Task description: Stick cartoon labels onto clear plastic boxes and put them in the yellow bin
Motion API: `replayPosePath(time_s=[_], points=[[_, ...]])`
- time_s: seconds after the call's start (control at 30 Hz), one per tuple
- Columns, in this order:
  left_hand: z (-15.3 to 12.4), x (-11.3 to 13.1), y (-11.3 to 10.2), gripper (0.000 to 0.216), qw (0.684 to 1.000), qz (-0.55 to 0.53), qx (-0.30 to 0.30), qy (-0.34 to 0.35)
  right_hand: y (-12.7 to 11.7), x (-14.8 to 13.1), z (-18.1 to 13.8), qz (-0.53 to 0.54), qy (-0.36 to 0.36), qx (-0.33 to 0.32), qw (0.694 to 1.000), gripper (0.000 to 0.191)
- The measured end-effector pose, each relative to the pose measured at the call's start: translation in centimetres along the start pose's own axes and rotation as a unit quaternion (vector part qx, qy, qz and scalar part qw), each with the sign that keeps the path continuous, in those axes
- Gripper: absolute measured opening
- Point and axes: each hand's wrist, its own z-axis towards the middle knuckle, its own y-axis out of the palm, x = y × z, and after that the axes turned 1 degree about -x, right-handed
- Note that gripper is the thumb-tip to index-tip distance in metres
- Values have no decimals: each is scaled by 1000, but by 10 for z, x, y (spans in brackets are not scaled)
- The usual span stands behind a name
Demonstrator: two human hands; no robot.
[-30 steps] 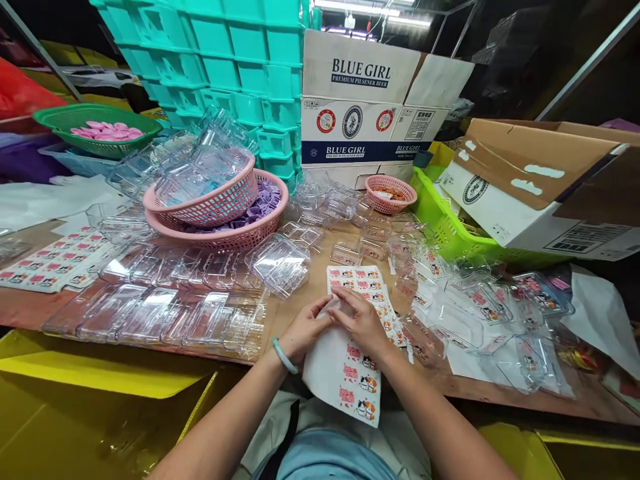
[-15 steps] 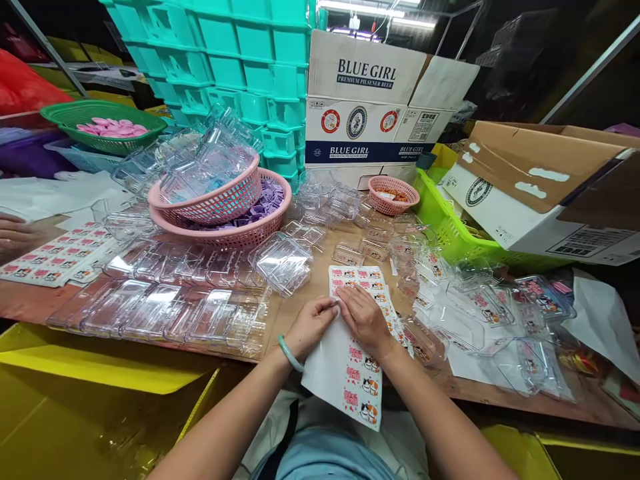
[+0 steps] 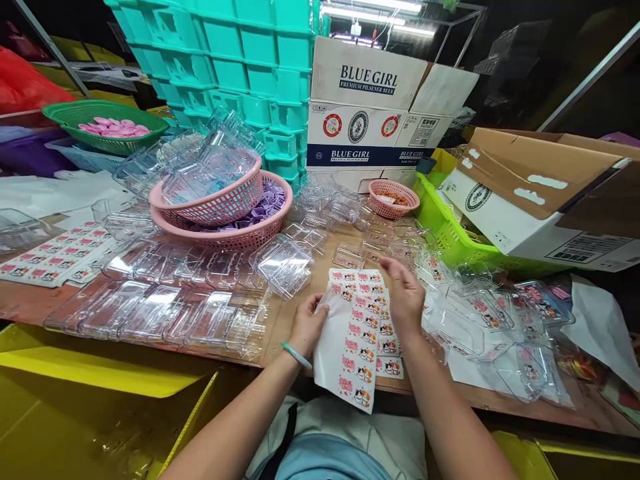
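Observation:
My left hand (image 3: 306,325) pinches the left edge of a white sticker sheet (image 3: 354,353) printed with small cat stickers, holding it over the table's front edge. My right hand (image 3: 406,295) hovers just right of the sheet with fingers curled together, seemingly pinching a peeled sticker that I cannot make out. Another sticker sheet (image 3: 361,281) lies flat under the held one. Clear plastic trays (image 3: 160,307) lie in rows to the left. Clear lids bearing stickers (image 3: 480,313) are piled to the right.
Two stacked pink baskets (image 3: 235,227) hold clear boxes and purple pieces. A small pink basket (image 3: 395,196), a lime green basket (image 3: 445,227), Blue Girl cartons (image 3: 370,113), teal crates (image 3: 235,60) and a green basket (image 3: 100,127) stand behind. More sticker sheets (image 3: 55,257) lie far left.
My right hand has lifted off the sheet and moved right and up. My left hand has raised the sheet's left edge. A person's hand at far left has gone from view.

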Motion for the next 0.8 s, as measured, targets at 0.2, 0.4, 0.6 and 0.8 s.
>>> replayPosePath(time_s=[0.2, 0.4, 0.6, 0.8], points=[[-9, 7, 4, 25, 998, 43, -36, 42, 20, 3, -33, -162, -110, -200, 960, 32], [-3, 2, -2, 24, 998, 64, -11, 25, 24, 17, -18, -73, -37, -65, 995, 22], [-25, 14, 8, 46, 976, 148, 34, 156, -2, 0, 4, -45, -36, 155, 986, 36], [-43, 47, 30, 37, 987, -97, -120, 47, -6, -24, -45, -265, -243, -172, 917, 28]])
